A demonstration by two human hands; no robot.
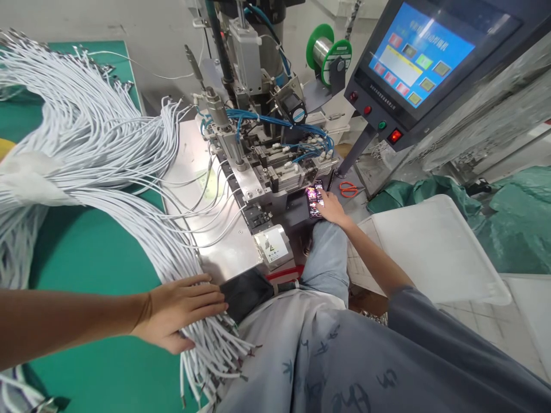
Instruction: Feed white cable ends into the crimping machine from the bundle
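My left hand [183, 310] lies flat, fingers stretched out, across the lower end of a thick bundle of white cables [142, 235]. The cables' bare wire tips fan out below it, near my lap. At the machine's front edge, my right hand [330, 206] has its fingers extended over a smartphone [314, 201] with a lit, colourful screen. Its fingertips touch or hover just above that screen; I cannot tell which. Several single cables run from the bundle into the clamping row of a soldering machine [258, 172].
A green mat [99, 252] lies under the cables. A plastic wrap [34, 180] binds the bundle. Right of the phone are orange-handled scissors [348, 189]. A solder wire spool [329, 54] and a touchscreen panel [422, 54] stand above. A white tray [439, 246] is at right.
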